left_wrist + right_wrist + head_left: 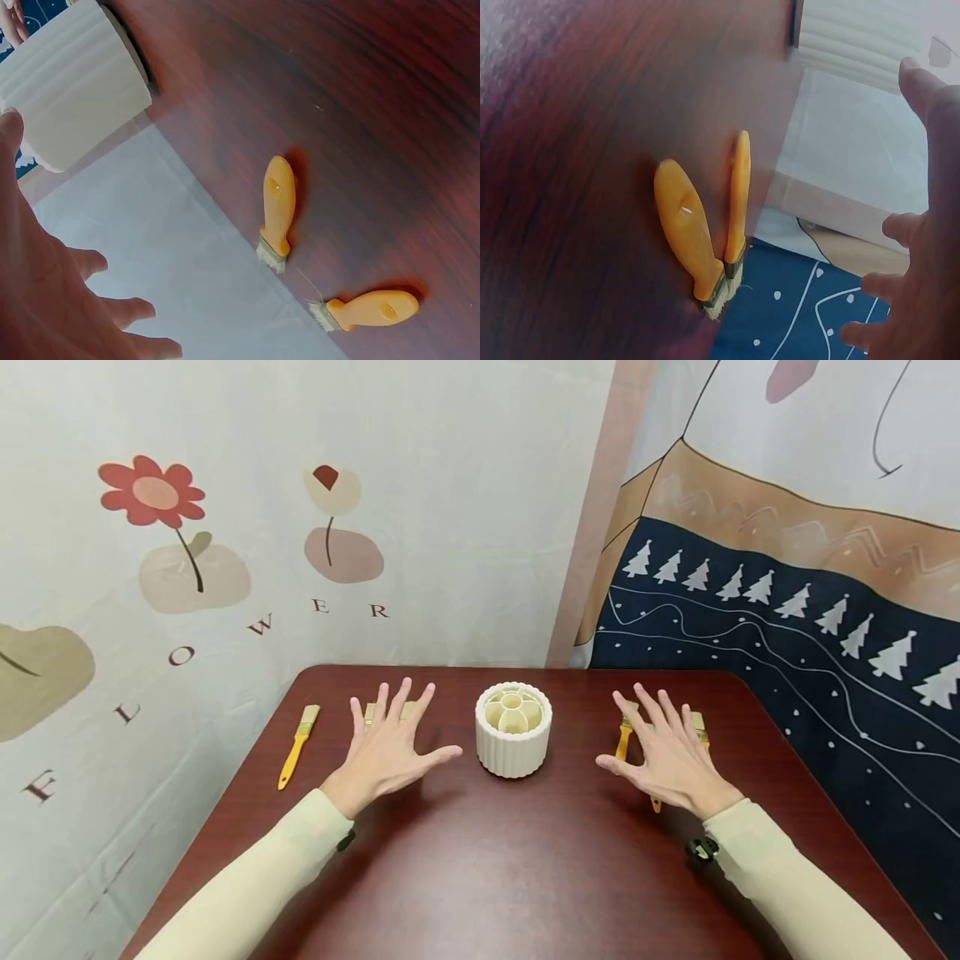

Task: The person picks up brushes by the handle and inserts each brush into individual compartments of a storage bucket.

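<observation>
From the head camera, both hands hover palm-down over the dark red desk (480, 877), fingers spread wide and holding nothing: the left hand (390, 752) at about nine o'clock of the white ribbed holder (513, 729), the right hand (667, 752) at about three o'clock. One yellow-handled brush (298, 747) lies well out at the left hand's nine o'clock; a second brush (389, 712) peeks out from under its fingertips. Two more brushes (625, 737) lie beneath the right hand, mostly covered. In the left wrist view the left hand's fingers (112, 311) are splayed and empty, the holder's fluted wall (75, 82) sits up at eleven o'clock, and two short brushes (277, 214) lie apart on the wood, handles pointing different ways. In the right wrist view the right hand's fingers (900, 285) are open too, and the pair of brushes (705, 232) lie touching, bristles together at the desk's edge. I'd say picking well here means taking one handle at a time by its middle, separating the touching pair first, and lowering each one upright into a free compartment of the holder without nudging it.
</observation>
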Action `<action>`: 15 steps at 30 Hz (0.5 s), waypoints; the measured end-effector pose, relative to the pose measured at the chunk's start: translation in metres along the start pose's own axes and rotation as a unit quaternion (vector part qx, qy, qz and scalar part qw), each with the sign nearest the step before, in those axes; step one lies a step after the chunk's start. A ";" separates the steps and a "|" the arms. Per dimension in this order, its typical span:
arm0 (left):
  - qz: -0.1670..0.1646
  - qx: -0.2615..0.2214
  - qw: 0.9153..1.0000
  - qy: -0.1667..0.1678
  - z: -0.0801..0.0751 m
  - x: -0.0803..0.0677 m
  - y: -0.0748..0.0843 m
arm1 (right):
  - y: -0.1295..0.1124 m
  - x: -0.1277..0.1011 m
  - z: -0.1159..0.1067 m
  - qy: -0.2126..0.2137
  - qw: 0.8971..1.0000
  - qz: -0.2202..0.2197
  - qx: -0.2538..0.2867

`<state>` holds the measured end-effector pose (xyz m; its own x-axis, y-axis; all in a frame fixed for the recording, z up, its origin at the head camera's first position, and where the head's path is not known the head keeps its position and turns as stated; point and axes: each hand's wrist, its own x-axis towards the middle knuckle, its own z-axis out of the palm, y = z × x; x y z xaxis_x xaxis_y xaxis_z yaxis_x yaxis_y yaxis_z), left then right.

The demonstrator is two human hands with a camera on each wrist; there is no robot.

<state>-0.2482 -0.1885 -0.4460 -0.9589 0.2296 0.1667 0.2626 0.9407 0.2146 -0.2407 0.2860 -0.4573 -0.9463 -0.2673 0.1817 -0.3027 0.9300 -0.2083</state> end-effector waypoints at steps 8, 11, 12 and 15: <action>0.015 -0.019 1.000 0.013 -0.002 0.002 0.007 | 0.004 -0.001 -0.008 0.001 1.000 0.003 0.000; 0.020 -0.023 0.999 0.019 -0.002 0.003 0.011 | 0.007 -0.003 -0.011 0.004 1.000 0.005 -0.004; 0.022 -0.025 0.999 0.020 -0.002 0.003 0.012 | 0.008 -0.004 -0.012 0.005 1.000 0.006 -0.005; 0.026 -0.034 0.999 0.023 -0.001 0.003 0.017 | 0.012 -0.006 -0.011 0.007 1.000 0.009 -0.005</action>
<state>-0.2461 -0.1723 -0.4409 -0.9379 0.2649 0.2241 0.3208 0.9081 0.2690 -0.2374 0.3018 -0.4507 -0.9500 -0.2468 0.1912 -0.2842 0.9372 -0.2023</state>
